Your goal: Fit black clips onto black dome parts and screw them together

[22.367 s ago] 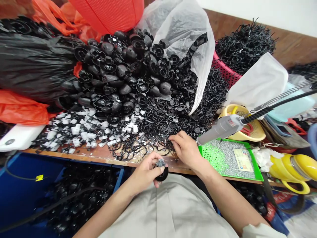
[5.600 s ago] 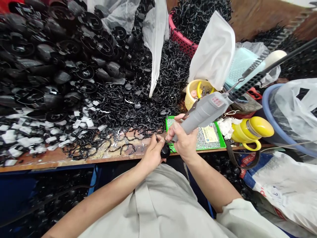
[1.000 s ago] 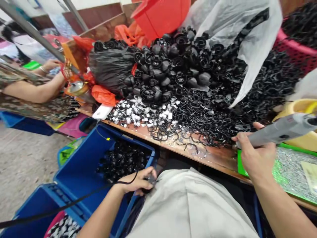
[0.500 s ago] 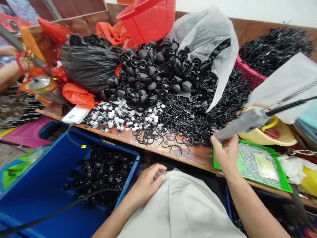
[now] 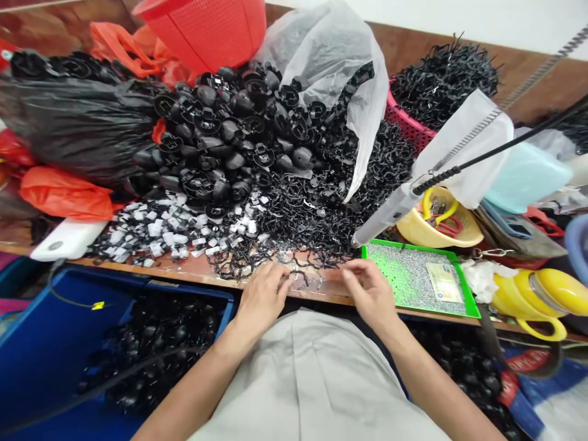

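My left hand (image 5: 264,297) is over the table's front edge, thumb and forefinger slightly apart beside a thin curved black plastic strip (image 5: 301,274). Whether its fingertips touch the strip is hard to make out. My right hand (image 5: 373,293) has its thumb and fingers spread, with nothing between them, left of the green tray (image 5: 471,300). Above that hand a grey electric screwdriver (image 5: 388,214) hangs tilted from a coiled spring and black cord. A heap of black strips (image 5: 316,214) lies behind both hands, with small white pieces (image 5: 165,226) to its left.
Round black plastic housings (image 5: 229,135) are piled at the back, below a red basket (image 5: 206,30). Left below stands a blue bin (image 5: 55,331) with black parts. A yellow bowl (image 5: 441,229) and yellow flask (image 5: 533,297) stand at the right. A white device (image 5: 68,239) lies left.
My right hand has let go of the screwdriver, which now hangs free, and has moved left. My left hand has risen from my lap to the table edge. The view has turned right.
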### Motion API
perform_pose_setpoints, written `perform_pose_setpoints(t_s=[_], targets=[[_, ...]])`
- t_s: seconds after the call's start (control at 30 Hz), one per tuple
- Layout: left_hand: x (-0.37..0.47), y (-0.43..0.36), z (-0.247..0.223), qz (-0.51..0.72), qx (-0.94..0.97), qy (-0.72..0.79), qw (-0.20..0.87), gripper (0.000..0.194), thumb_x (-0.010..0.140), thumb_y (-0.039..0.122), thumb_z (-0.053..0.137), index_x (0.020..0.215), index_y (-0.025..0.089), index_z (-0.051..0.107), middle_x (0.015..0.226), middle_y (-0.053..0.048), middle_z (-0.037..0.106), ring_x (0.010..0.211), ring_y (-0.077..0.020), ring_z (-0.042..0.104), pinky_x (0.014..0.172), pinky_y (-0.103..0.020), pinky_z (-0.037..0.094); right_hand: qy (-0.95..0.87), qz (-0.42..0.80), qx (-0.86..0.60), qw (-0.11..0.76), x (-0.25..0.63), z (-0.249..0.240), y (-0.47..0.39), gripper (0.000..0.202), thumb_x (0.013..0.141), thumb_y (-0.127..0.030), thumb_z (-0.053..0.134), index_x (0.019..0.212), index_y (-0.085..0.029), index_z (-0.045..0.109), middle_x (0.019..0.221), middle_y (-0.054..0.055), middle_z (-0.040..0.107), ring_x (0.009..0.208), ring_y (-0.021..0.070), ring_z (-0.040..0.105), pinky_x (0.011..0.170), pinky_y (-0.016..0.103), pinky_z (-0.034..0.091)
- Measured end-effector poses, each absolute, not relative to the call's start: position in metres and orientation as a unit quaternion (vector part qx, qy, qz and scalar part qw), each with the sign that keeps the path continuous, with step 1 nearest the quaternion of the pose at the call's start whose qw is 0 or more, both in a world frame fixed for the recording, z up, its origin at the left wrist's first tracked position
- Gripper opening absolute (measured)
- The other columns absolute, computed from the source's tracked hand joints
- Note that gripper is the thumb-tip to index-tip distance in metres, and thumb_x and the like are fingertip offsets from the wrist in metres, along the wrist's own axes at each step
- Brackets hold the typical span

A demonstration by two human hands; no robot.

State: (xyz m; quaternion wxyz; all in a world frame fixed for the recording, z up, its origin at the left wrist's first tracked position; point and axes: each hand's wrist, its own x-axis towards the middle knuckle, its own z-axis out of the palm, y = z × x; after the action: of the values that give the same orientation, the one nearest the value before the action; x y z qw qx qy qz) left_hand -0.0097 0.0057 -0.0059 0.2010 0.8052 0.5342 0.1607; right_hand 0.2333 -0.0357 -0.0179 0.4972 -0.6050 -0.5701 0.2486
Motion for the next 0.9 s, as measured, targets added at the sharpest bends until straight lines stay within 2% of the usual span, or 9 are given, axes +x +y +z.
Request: perform_pose_setpoints(t_s=[0.1, 0.17, 0.27, 0.33, 0.4, 0.5, 0.6, 0.7, 0.9], targets=[[-0.005, 0.012, -0.007, 0.12, 0.811, 0.55, 0.16, 0.01, 0.088, 0.024, 0.055, 0.095, 0.023, 0.061, 0.097, -0.007, 0.062, 0.09, -0.0239, 0.058, 0.077, -0.036, 0.045, -0.677, 0.286, -0.554, 0.392, 0.211, -0.02, -0.032, 0.015, 0.091, -0.021, 0.054, 0.102, -0.023, 0.064, 0.095, 0.006, 0.062, 0.087, 0.0178, 0.059, 0.077, 0.033, 0.051], [-0.007, 0.017, -0.005, 0.107, 0.809, 0.556, 0.159, 0.009, 0.088, 0.024, 0.054, 0.093, 0.022, 0.061, 0.095, -0.007, 0.062, 0.089, -0.0239, 0.058, 0.077, -0.035, 0.045, -0.74, 0.27, -0.515, 0.337, 0.194, -0.018, -0.022, 0.021, 0.091, -0.019, 0.053, 0.108, -0.024, 0.064, 0.099, 0.007, 0.062, 0.091, 0.0188, 0.058, 0.081, 0.034, 0.049], [-0.023, 0.021, 0.002, 0.113, 0.799, 0.567, 0.164, 0.01, 0.089, 0.022, 0.052, 0.094, 0.022, 0.06, 0.096, -0.006, 0.062, 0.091, -0.023, 0.058, 0.08, -0.035, 0.044, -0.827, 0.212, -0.479, 0.204, 0.174, -0.013, 0.001, 0.025, 0.092, -0.022, 0.053, 0.114, -0.027, 0.064, 0.109, 0.009, 0.06, 0.1, 0.023, 0.053, 0.086, 0.038, 0.044], [-0.04, 0.023, 0.008, 0.108, 0.792, 0.578, 0.164, 0.01, 0.089, 0.021, 0.051, 0.093, 0.021, 0.06, 0.094, -0.006, 0.062, 0.091, -0.0227, 0.057, 0.081, -0.034, 0.044, -0.836, 0.166, -0.511, 0.117, 0.168, -0.009, 0.018, 0.028, 0.093, -0.023, 0.05, 0.117, -0.026, 0.064, 0.111, 0.011, 0.059, 0.101, 0.0259, 0.05, 0.087, 0.041, 0.04], [-0.057, 0.023, 0.012, 0.089, 0.788, 0.585, 0.168, 0.01, 0.089, 0.021, 0.051, 0.09, 0.021, 0.06, 0.092, -0.006, 0.061, 0.09, -0.0227, 0.057, 0.079, -0.034, 0.043, -0.803, 0.129, -0.578, 0.072, 0.168, -0.005, 0.032, 0.031, 0.096, -0.022, 0.043, 0.121, -0.023, 0.062, 0.111, 0.014, 0.058, 0.101, 0.0276, 0.049, 0.086, 0.043, 0.038], [-0.073, 0.026, 0.013, 0.065, 0.793, 0.577, 0.187, 0.011, 0.088, 0.022, 0.051, 0.087, 0.022, 0.062, 0.09, -0.006, 0.061, 0.089, -0.0225, 0.056, 0.078, -0.033, 0.043, -0.768, 0.125, -0.622, 0.092, 0.167, -0.001, 0.039, 0.032, 0.096, -0.022, 0.041, 0.12, -0.02, 0.062, 0.113, 0.014, 0.057, 0.102, 0.0273, 0.048, 0.086, 0.041, 0.037], [-0.074, 0.032, 0.009, 0.052, 0.803, 0.56, 0.195, 0.012, 0.086, 0.019, 0.052, 0.085, 0.022, 0.064, 0.088, -0.006, 0.061, 0.088, -0.0221, 0.057, 0.077, -0.032, 0.042, -0.803, 0.247, -0.526, 0.134, 0.155, 0.0, 0.035, 0.027, 0.094, -0.02, 0.047, 0.114, -0.022, 0.064, 0.107, 0.009, 0.058, 0.097, 0.0208, 0.053, 0.083, 0.032, 0.041], [-0.071, 0.038, 0.006, 0.046, 0.804, 0.563, 0.184, 0.015, 0.087, 0.019, 0.05, 0.086, 0.022, 0.064, 0.087, -0.006, 0.062, 0.086, -0.022, 0.058, 0.076, -0.032, 0.041, -0.822, 0.352, -0.431, 0.123, 0.137, 0.0, 0.033, 0.019, 0.09, -0.019, 0.053, 0.104, -0.021, 0.066, 0.097, 0.005, 0.061, 0.087, 0.0163, 0.056, 0.078, 0.026, 0.043], [-0.08, 0.033, 0.009, 0.047, 0.785, 0.587, 0.193, 0.013, 0.088, 0.019, 0.048, 0.086, 0.022, 0.061, 0.087, -0.005, 0.061, 0.084, -0.0204, 0.058, 0.072, -0.029, 0.04, -0.842, 0.354, -0.399, 0.077, 0.12, 0.003, 0.049, 0.014, 0.088, -0.014, 0.052, 0.093, -0.016, 0.065, 0.092, 0.007, 0.067, 0.087, 0.0162, 0.059, 0.078, 0.025, 0.042]])
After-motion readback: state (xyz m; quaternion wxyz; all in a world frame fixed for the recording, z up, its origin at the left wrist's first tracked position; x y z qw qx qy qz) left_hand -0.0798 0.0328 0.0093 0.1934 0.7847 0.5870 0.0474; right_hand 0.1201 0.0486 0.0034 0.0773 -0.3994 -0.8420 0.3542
